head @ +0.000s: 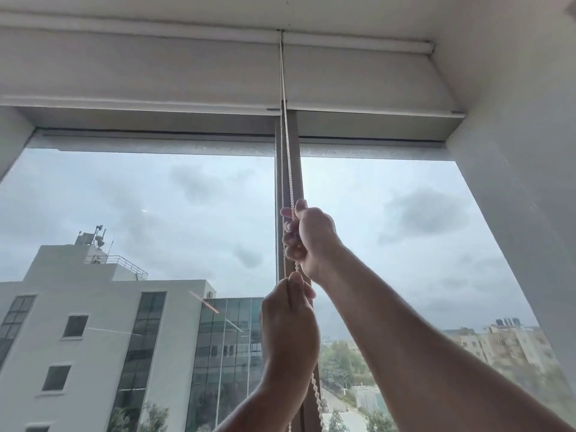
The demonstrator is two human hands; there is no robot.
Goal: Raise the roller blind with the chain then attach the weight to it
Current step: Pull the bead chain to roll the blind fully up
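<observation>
A white bead chain [286,157] hangs from the top of the window, in front of the central mullion. My right hand [307,241] is closed around the chain higher up. Just below it, my left hand [288,325] grips the same chain, which trails down past my left wrist. Two white roller blinds sit near the top: the right blind [358,79] and the left blind [140,70], both rolled most of the way up, with their bottom bars near the window head. No weight is in view.
The brown mullion [288,182] splits two large glass panes. A white wall [514,182] closes in on the right. Outside are a white building, trees and grey sky.
</observation>
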